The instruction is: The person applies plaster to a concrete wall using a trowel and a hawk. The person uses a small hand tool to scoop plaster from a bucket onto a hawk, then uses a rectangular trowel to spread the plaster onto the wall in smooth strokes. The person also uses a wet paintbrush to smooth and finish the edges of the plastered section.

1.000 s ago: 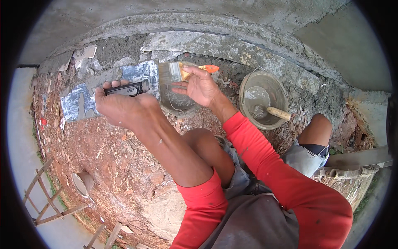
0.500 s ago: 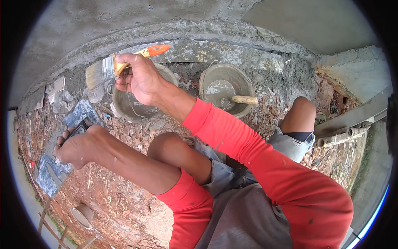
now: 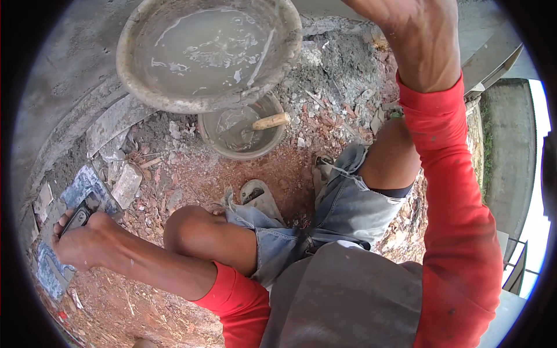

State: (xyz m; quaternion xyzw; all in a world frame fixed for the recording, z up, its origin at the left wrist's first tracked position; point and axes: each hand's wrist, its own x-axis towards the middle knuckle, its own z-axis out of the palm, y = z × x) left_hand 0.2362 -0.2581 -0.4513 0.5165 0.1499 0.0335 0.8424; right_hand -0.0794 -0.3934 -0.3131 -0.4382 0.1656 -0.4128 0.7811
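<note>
My left hand [image 3: 81, 238] is closed round the black handle [image 3: 78, 219] of a plastering trowel with a flat, mortar-smeared bluish plate [image 3: 87, 187]. My right hand [image 3: 400, 20] reaches up past the top edge; its fingers are out of the picture, so whatever it holds is hidden. A round bucket [image 3: 130, 81] of thin grey liquid looms large at upper left, nearer the camera than the ground. What supports it does not show. Behind and below its rim stands a second bucket [image 3: 241, 155], with grey mix inside and a tool's wooden handle [image 3: 271, 121] leaning on its edge.
A grey plastered wall [image 3: 52, 87] curves along the left and top. Broken slabs [image 3: 126, 185] and rubble lie at its foot, on reddish ground [image 3: 232, 174]. My bent knees and sandalled feet are in the middle. A concrete strip [image 3: 510, 133] runs along the right.
The paint brush my right hand held is out of sight; that hand has gone up and right. The liquid bucket now appears much larger and higher. My left hand still grips the trowel.
</note>
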